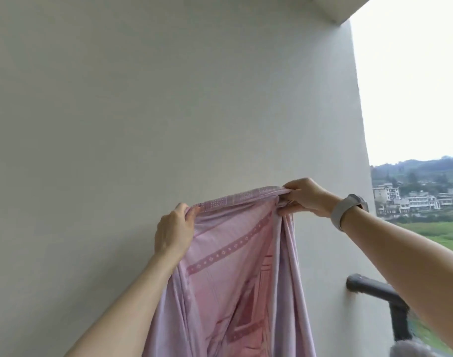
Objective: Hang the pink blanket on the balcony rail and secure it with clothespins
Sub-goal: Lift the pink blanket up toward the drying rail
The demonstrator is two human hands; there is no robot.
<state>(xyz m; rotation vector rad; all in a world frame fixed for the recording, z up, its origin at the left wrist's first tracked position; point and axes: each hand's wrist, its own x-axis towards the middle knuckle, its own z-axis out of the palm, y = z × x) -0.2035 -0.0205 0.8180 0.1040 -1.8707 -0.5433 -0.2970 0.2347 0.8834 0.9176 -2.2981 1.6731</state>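
Two bare forearms rise from the lower corners of the frame, lifting a pink blanket (235,266) in front of a plain white wall (143,99). At centre, the left hand (174,229) is clenched around one end of the blanket's patterned top edge, fingers curled over the cloth. To its right and slightly higher, the right hand (306,197) pinches a bunched gather of the same edge between thumb and fingers; a pale wristwatch (349,210) circles that wrist. Between the two hands the border stretches in a shallow sag, and below them the fabric falls in long folds to the bottom edge of the frame, showing bands of small floral motifs and darker pink blocks. At lower right, a dark metal balcony rail (374,287) meets the wall, clear of the blanket and partly hidden behind the right forearm. Beyond it, at the right edge, lie green fields, pale buildings (410,197) and hills under an overcast sky.
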